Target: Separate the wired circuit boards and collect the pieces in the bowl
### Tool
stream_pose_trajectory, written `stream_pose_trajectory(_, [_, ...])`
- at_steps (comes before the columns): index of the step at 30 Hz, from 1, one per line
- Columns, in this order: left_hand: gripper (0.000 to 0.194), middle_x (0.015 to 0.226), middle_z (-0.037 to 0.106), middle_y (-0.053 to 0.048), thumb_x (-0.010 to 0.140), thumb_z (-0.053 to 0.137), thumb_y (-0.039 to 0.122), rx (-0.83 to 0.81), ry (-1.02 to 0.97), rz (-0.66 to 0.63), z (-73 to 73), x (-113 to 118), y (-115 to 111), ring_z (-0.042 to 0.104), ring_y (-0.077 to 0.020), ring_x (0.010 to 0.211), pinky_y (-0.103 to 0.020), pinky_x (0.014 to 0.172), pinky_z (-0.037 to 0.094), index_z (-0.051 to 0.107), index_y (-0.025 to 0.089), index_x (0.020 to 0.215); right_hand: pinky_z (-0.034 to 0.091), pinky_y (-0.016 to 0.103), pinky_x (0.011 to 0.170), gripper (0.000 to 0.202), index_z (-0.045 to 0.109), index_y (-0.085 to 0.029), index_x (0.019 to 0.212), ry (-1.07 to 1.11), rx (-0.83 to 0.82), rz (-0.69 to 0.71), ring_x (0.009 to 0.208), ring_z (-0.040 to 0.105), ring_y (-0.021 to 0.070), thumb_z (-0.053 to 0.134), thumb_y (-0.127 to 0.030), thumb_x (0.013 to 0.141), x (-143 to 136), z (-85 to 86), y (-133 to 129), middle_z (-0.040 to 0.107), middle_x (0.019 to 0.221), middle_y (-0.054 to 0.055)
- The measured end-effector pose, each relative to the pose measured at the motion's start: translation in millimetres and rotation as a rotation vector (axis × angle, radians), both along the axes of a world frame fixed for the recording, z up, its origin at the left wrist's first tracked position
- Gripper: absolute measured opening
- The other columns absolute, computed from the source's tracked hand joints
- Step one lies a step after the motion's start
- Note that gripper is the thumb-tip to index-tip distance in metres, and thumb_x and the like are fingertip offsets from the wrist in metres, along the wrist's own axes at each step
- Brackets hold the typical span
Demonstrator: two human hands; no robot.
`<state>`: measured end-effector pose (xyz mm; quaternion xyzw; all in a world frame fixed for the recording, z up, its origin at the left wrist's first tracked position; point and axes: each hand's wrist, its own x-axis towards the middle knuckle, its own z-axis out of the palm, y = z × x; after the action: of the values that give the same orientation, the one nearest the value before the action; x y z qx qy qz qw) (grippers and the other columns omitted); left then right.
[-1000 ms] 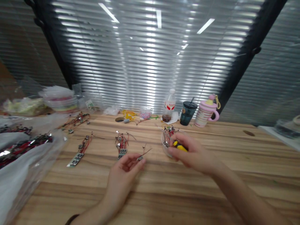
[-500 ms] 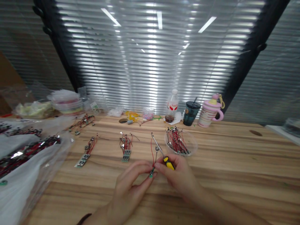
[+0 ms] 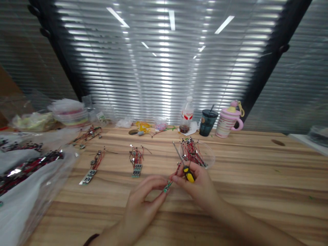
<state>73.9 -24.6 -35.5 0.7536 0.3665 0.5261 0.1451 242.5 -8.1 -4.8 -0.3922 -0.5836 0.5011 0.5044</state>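
Between the thumb and fingers of my left hand (image 3: 147,198) is a small green circuit board (image 3: 166,187). Red and dark wires (image 3: 177,168) run from it up to the right. My right hand (image 3: 197,181) pinches those wires near the board and also keeps a screwdriver (image 3: 189,174) in its grip. The screwdriver has a yellow and black handle, and its metal shaft points up and left. Behind my right hand stands a clear round tub (image 3: 212,156) with many red-wired pieces (image 3: 193,152) in it.
Two groups of wired boards (image 3: 137,169) (image 3: 89,176) lie to the left. Plastic bags (image 3: 48,191) with more wired parts cover the table's left side. Along the back stand a bottle (image 3: 186,116), a dark cup (image 3: 208,122) and a pink mug (image 3: 227,123).
My right hand has shifted slightly right and turned the screwdriver. The wires, upright before, now slant up to the right, gathered at my right fingers. My left hand has barely moved.
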Motion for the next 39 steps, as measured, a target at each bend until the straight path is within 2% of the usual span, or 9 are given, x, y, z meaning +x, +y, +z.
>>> stream_pose_trajectory(4, [0.022, 0.089, 0.065, -0.001, 0.074, 0.061, 0.007, -0.089, 0.006, 0.010, -2.4, 1.5, 2.3, 0.064, -0.0062, 0.071, -0.013, 0.067, 0.054, 0.061, 0.020, 0.092, 0.043, 0.023, 0.061, 0.013, 0.055, -0.016, 0.072, -0.268, 0.219, -0.084, 0.067, 0.057, 0.0140, 0.065, -0.025, 0.073, 24.1, 20.6, 15.3, 0.061, 0.072, 0.002])
stream_pose_trajectory(9, [0.012, 0.090, 0.063, -0.004, 0.079, 0.052, 0.012, -0.215, 0.047, -0.009, -5.6, 1.0, 7.7, 0.063, -0.0101, 0.076, -0.017, 0.065, 0.053, 0.062, 0.018, 0.083, 0.041, 0.026, 0.064, 0.012, 0.062, -0.015, 0.084, -0.883, 0.570, -0.445, 0.069, 0.059, 0.0179, 0.055, -0.023, 0.078, 84.3, 46.9, 45.2, 0.065, 0.076, 0.005])
stream_pose_trajectory(13, [0.013, 0.090, 0.062, -0.006, 0.080, 0.049, 0.017, -0.329, 0.077, -0.011, -9.5, 3.0, 8.0, 0.062, -0.0120, 0.072, -0.020, 0.060, 0.053, 0.061, 0.017, 0.084, 0.039, 0.027, 0.060, 0.014, 0.064, -0.013, 0.080, -1.036, 0.512, -0.383, 0.067, 0.058, 0.0202, 0.053, -0.019, 0.075, 107.0, 47.8, 62.2, 0.065, 0.075, 0.008])
stream_pose_trajectory(19, [0.020, 0.087, 0.061, -0.007, 0.081, 0.044, 0.022, -0.362, 0.219, 0.043, -4.2, -0.9, 10.4, 0.061, -0.0141, 0.071, -0.026, 0.065, 0.052, 0.056, 0.016, 0.096, 0.036, 0.024, 0.055, 0.010, 0.066, -0.016, 0.070, -1.164, 0.426, -0.134, 0.059, 0.056, 0.0171, 0.056, -0.015, 0.070, 98.9, 35.0, 66.2, 0.066, 0.067, 0.005])
stream_pose_trajectory(22, [0.024, 0.092, 0.060, -0.009, 0.081, 0.045, 0.026, -0.312, 0.522, 0.180, 14.0, -16.2, 20.4, 0.060, -0.0212, 0.086, -0.034, 0.078, 0.049, 0.053, 0.015, 0.100, 0.036, 0.024, 0.056, 0.012, 0.067, -0.017, 0.072, -1.199, 0.403, -0.073, 0.062, 0.058, 0.0173, 0.056, -0.013, 0.070, 96.5, 33.4, 63.7, 0.068, 0.072, 0.005])
stream_pose_trajectory(25, [0.028, 0.097, 0.060, -0.015, 0.085, 0.036, 0.032, -0.293, 0.846, 0.447, 35.5, -38.1, 33.3, 0.058, -0.0312, 0.093, -0.043, 0.078, 0.046, 0.055, 0.014, 0.095, 0.038, 0.023, 0.059, 0.014, 0.067, -0.019, 0.075, -1.211, 0.397, 0.001, 0.067, 0.059, 0.0167, 0.056, -0.013, 0.071, 96.9, 38.7, 60.5, 0.069, 0.077, 0.002])
stream_pose_trajectory(28, [0.044, 0.091, 0.061, -0.023, 0.087, 0.026, 0.041, -0.453, 0.980, 0.612, 45.0, -57.2, 44.2, 0.057, -0.0415, 0.092, -0.048, 0.072, 0.043, 0.057, 0.010, 0.086, 0.039, 0.023, 0.059, 0.014, 0.068, -0.018, 0.077, -1.228, 0.386, -0.012, 0.067, 0.060, 0.0172, 0.054, -0.018, 0.076, 101.5, 47.6, 58.2, 0.069, 0.077, 0.004])
stream_pose_trajectory(34, [0.048, 0.085, 0.063, -0.018, 0.083, 0.029, 0.053, -0.625, 0.890, 0.479, 31.8, -66.2, 54.9, 0.062, -0.0320, 0.079, -0.035, 0.065, 0.040, 0.055, 0.014, 0.078, 0.040, 0.029, 0.062, 0.019, 0.068, -0.015, 0.088, -1.316, 0.360, -0.183, 0.073, 0.060, 0.0226, 0.059, -0.025, 0.073, 125.4, 63.2, 49.3, 0.068, 0.088, 0.011])
stream_pose_trajectory(39, [0.027, 0.079, 0.062, -0.010, 0.075, 0.047, 0.042, -0.641, 0.758, 0.395, 23.9, -66.4, 58.5, 0.058, -0.0238, 0.074, -0.027, 0.061, 0.034, 0.053, 0.016, 0.073, 0.036, 0.029, 0.056, 0.013, 0.065, -0.017, 0.076, -1.413, 0.352, -0.253, 0.066, 0.058, 0.0215, 0.060, -0.029, 0.072, 137.0, 70.8, 36.2, 0.066, 0.077, 0.009])
